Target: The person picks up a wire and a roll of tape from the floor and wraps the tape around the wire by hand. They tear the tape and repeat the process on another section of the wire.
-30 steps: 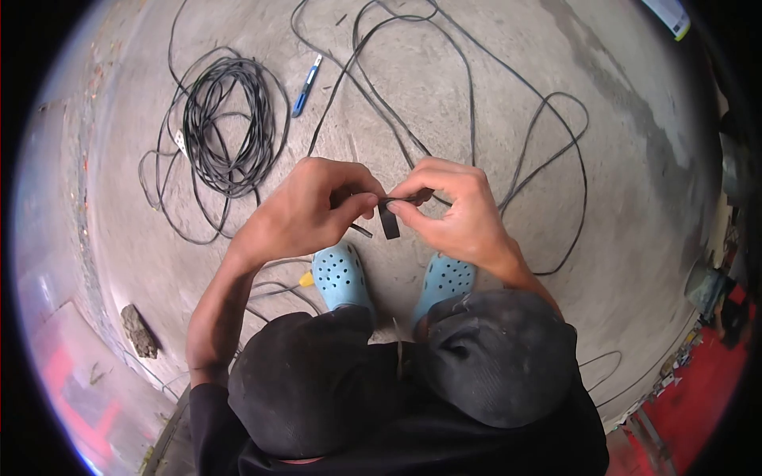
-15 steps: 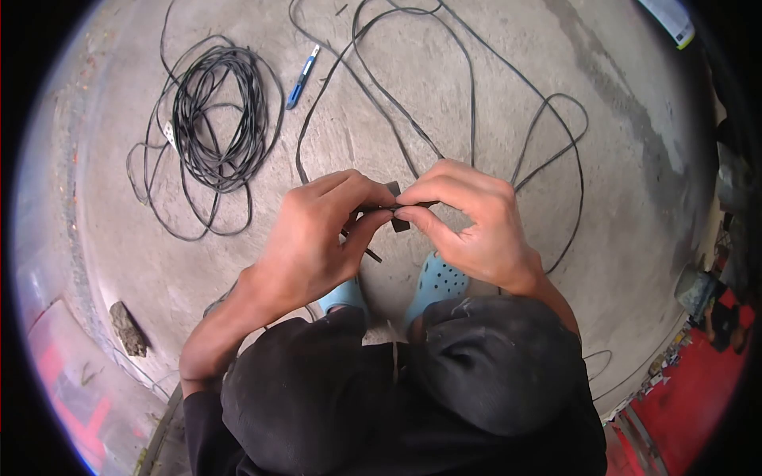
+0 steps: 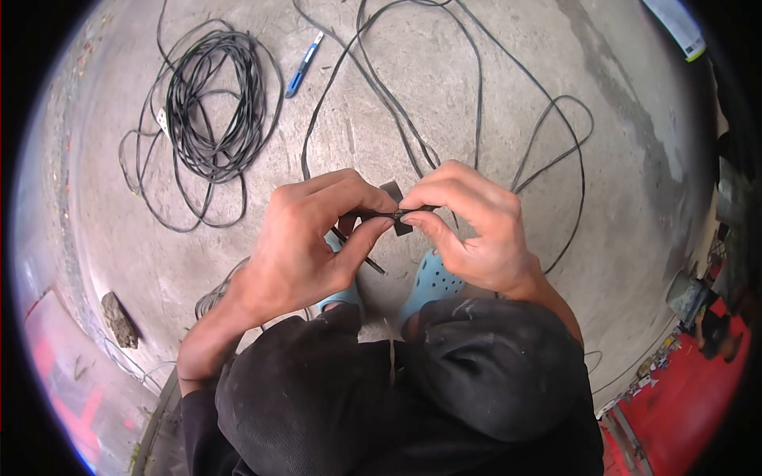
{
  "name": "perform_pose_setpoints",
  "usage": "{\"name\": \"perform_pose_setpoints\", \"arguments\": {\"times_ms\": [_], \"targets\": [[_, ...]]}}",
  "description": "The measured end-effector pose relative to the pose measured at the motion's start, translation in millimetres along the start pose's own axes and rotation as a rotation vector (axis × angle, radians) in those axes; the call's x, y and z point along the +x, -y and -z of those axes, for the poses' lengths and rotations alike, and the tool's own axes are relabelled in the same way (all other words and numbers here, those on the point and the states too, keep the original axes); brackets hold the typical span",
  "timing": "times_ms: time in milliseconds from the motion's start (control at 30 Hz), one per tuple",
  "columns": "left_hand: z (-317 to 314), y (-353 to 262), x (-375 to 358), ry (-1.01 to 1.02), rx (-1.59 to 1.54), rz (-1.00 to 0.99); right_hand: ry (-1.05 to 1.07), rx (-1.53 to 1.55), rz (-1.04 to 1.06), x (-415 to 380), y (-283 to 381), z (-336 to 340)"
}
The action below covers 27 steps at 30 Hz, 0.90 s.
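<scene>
Both thumbs and forefingers meet over a black cable, held level in front of my knees. My left hand is closed in a pinch on its left part. A cut-looking cable end sticks out below that hand. My right hand pinches the cable just to the right, its fingertips almost touching the left ones. A dark flat strip, perhaps tape, crosses behind the pinch point and shows above and below it. The fingertips partly hide the cable there.
On the concrete floor, a coil of black cable lies at the upper left with a blue utility knife beside it. Loose cable loops spread ahead. A stone lies at left. My blue clogs are below my hands.
The fingertips have parted slightly, showing a little more of the cable between them. The view has shifted a little; the cable is held as before.
</scene>
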<state>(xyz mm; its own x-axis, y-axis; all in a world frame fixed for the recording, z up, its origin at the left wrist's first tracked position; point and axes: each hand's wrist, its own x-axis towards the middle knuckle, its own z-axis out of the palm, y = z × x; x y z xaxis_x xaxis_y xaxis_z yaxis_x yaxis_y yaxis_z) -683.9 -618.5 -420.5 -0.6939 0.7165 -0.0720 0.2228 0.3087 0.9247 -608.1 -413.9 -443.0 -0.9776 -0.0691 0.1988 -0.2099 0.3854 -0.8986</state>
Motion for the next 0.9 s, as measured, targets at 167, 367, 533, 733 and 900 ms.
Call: {"name": "perform_pose_setpoints", "arguments": {"times_ms": [167, 367, 533, 733, 900], "targets": [[-2.3, 4.1, 2.9, -0.028, 0.010, 0.016, -0.005, -0.029, 0.015, 2.7, -4.1, -1.4], [-6.3, 11.2, 5.1, -0.067, -0.012, 0.034, 0.040, -0.084, -0.010, 5.0, -10.0, -2.2], [1.2, 17.1, 4.9, -0.036, 0.000, 0.029, 0.062, -0.142, 0.027, 5.0, -6.9, -0.6], [5.3, 17.8, 3.9, -0.039, -0.042, 0.033, 0.021, -0.107, 0.014, 4.3, -4.2, -4.3], [6.6, 21.8, 4.0, -0.040, -0.110, 0.057, 0.014, -0.041, -0.066, 3.8, -2.7, -4.3]]}}
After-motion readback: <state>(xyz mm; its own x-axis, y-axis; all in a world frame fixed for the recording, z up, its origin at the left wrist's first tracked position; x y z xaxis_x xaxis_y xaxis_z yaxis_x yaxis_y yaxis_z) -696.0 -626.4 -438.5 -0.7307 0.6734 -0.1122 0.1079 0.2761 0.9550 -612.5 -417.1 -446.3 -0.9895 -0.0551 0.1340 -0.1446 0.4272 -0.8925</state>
